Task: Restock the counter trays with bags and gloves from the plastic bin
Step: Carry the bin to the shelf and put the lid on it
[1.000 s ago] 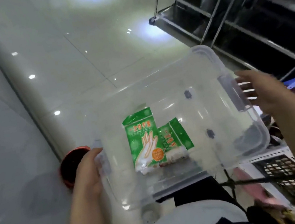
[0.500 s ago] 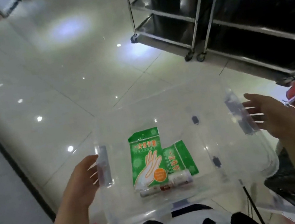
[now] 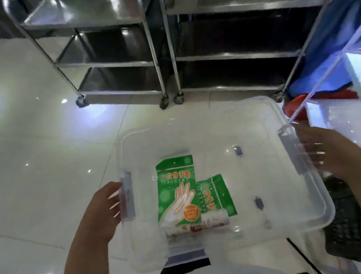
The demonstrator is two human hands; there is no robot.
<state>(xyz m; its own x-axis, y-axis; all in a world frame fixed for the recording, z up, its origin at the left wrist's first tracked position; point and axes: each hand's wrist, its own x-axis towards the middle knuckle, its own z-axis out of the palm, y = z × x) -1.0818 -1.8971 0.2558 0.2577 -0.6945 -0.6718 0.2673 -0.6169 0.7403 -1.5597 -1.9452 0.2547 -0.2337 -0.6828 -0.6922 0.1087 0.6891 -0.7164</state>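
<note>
while left hand (image 3: 106,211) and right hand (image 3: 323,153) grip plastic bin (image 3: 271,169), steel carts (image 3: 107,17) ahead, black crate (image 3: 347,223) at right

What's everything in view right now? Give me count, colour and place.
plastic bin: 1, clear, centre, held above the floor
large glove pack: 1, green, flat in the bin
small glove pack: 1, green, right of the large one
bag roll: 1, white with red print, along the packs' near ends
carts: 2, steel, side by side beyond the bin
cloth: 1, blue, upper right
basket: 1, black, lower right
floor: white glossy tiles
left hand: holds the bin's left handle
right hand: holds the bin's right handle
</note>
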